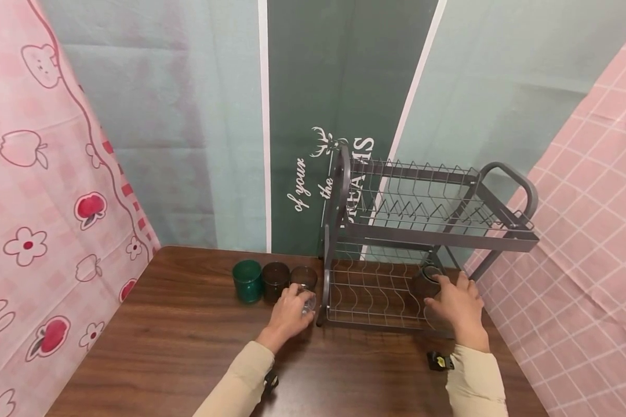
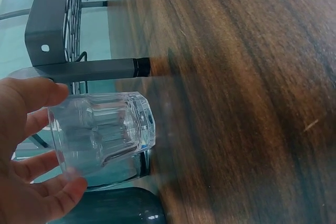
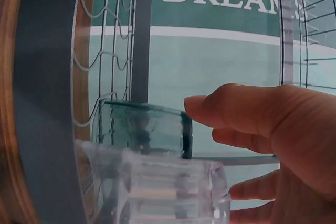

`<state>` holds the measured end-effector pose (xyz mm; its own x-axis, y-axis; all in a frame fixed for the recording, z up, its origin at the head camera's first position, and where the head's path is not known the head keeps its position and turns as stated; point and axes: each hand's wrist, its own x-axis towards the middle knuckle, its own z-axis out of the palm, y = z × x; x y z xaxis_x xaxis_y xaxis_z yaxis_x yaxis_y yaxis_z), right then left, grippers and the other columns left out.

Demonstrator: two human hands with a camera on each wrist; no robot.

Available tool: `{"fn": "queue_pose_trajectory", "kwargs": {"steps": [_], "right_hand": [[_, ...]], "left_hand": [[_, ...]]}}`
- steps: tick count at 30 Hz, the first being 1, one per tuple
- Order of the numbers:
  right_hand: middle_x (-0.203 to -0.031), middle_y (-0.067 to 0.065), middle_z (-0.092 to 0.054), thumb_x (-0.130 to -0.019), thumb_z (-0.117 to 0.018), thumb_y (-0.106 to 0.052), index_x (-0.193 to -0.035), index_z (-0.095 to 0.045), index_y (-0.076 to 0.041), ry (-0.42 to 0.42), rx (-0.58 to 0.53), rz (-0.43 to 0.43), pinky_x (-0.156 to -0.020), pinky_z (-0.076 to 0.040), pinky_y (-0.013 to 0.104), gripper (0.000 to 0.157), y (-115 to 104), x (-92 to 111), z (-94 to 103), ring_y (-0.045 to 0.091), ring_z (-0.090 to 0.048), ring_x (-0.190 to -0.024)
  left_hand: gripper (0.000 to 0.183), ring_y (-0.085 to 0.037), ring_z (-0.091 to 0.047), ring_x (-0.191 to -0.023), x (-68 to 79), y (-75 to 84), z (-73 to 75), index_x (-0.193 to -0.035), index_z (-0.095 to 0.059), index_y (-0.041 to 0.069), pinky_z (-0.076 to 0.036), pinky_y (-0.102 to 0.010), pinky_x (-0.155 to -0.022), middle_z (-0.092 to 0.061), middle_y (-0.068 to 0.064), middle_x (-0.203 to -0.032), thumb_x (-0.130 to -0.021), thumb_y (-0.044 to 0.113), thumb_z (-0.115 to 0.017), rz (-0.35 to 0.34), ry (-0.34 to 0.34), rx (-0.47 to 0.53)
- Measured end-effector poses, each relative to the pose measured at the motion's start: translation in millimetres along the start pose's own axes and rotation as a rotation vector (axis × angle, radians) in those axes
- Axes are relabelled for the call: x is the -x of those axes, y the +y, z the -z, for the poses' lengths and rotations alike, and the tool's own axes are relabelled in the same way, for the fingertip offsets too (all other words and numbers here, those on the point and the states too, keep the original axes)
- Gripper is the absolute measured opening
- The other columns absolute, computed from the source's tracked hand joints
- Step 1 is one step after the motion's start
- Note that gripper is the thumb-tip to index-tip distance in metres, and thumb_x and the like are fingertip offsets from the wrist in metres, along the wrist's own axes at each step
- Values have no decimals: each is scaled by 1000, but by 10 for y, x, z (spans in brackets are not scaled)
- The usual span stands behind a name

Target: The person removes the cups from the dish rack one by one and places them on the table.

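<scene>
My left hand (image 1: 289,313) holds a clear faceted glass (image 2: 105,129) near its rim, thumb on one side and fingers on the other. That glass is upright, its base at or just above the tabletop beside the rack's left leg. On the lower tier of the dish rack (image 1: 438,238), at its right end, a clear glass (image 3: 168,192) stands upside down next to a dark greenish glass (image 3: 144,127). Over them is my right hand (image 1: 459,304), thumb and fingers spread around the clear glass's base; the thumb is apart from it.
Left of the rack stand a green glass (image 1: 247,284), a brown glass (image 1: 275,282) and a greyish see-through glass (image 1: 304,275) in a row. The wooden table (image 1: 188,324) meets a printed cloth backdrop (image 1: 229,145). The rack's upper tier has wire dividers.
</scene>
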<state>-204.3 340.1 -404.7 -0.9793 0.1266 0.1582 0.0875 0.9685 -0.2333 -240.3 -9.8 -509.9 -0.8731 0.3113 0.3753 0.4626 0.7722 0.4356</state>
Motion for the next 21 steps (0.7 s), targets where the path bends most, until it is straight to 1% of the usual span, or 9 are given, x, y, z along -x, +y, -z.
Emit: {"fn": "queue_pose_trajectory", "kwargs": {"steps": [2,6,10,14,21], "right_hand": [[-131,46,-13,-77,-71,-26,-128,-45,2,-20,-6,-11,-74,-26,75,64,23,4,7,65,-17,-115],[-131,47,-10,-80,-67,-21,-127,-43,4,-64,-28,-29,-72,-30,74,59,75,16,5,67,-19,-111],[-124,46,-19,-80,-65,-16,-125,-45,5,-94,-40,-44,-70,-35,70,53,97,29,-10,66,-23,-108],[-119,44,-26,-79,-66,-12,-122,-47,3,-87,-39,-44,-68,-37,68,50,109,37,-21,63,-25,-107],[-119,43,-28,-78,-65,-11,-122,-48,1,-71,-47,-37,-66,-37,68,49,140,42,-52,62,-28,-104]], "left_hand": [[34,-25,-50,-88,2,-2,-6,-106,-68,14,-49,-38,-65,-49,-10,-105,-75,24,-75,-2,-4,-12],[34,-25,-50,-88,3,3,-22,-107,-68,14,-49,-38,-66,-48,-10,-105,-75,24,-75,-11,-10,-34],[34,-25,-49,-87,6,-3,-31,-107,-69,14,-48,-38,-67,-47,-10,-104,-75,24,-76,-23,-11,-51],[34,-25,-48,-86,8,-7,-40,-107,-69,13,-47,-38,-68,-46,-10,-103,-75,23,-75,-28,-14,-66],[34,-25,-47,-85,17,-8,-47,-106,-69,12,-48,-38,-66,-46,-11,-102,-75,23,-75,-21,-8,-65]]}}
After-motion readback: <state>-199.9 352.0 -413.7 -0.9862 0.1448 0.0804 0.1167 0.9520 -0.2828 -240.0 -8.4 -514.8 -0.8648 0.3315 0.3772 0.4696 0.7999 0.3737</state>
